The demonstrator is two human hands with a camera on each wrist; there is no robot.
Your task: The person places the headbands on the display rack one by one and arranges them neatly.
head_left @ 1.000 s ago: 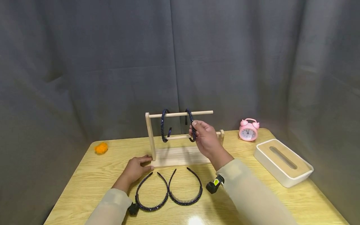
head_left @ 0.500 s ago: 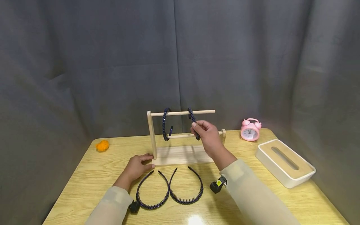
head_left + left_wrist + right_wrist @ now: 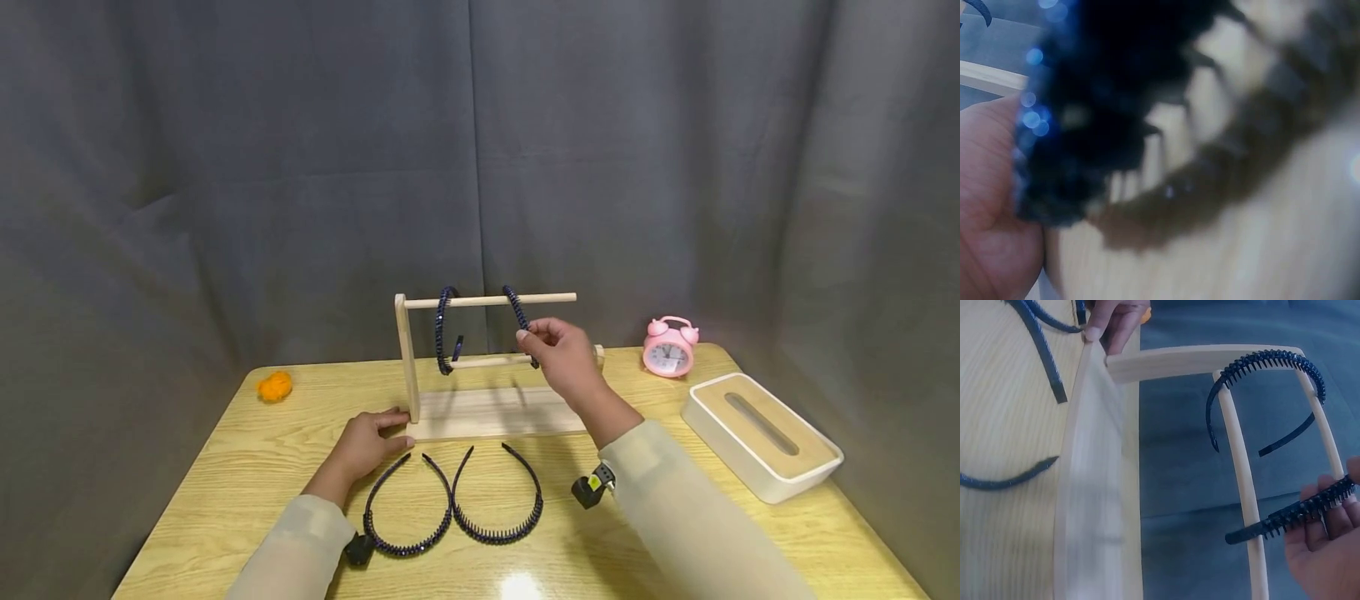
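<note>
The right hand (image 3: 566,358) pinches a dark headband (image 3: 517,307) between thumb and fingers, its arch at the upper rod (image 3: 551,297) of the wooden rack (image 3: 495,412) and its lower part by the lower rod (image 3: 480,362); gripping the front side probably keeps the band steerable and upright. At the rack's left corner, the left hand (image 3: 363,446) rests with fingers extended, gripping no headband, presumably to steady the base. A hanging headband (image 3: 441,333) sits on the rack, left of the pinched one. Two more, a left headband (image 3: 405,550) and a right headband (image 3: 498,537), lie just in front of the rack on the table (image 3: 225,500), likely for easy reach. The pinched headband is a slim, blue-black open loop, beaded outside, with comb-like teeth inside.
</note>
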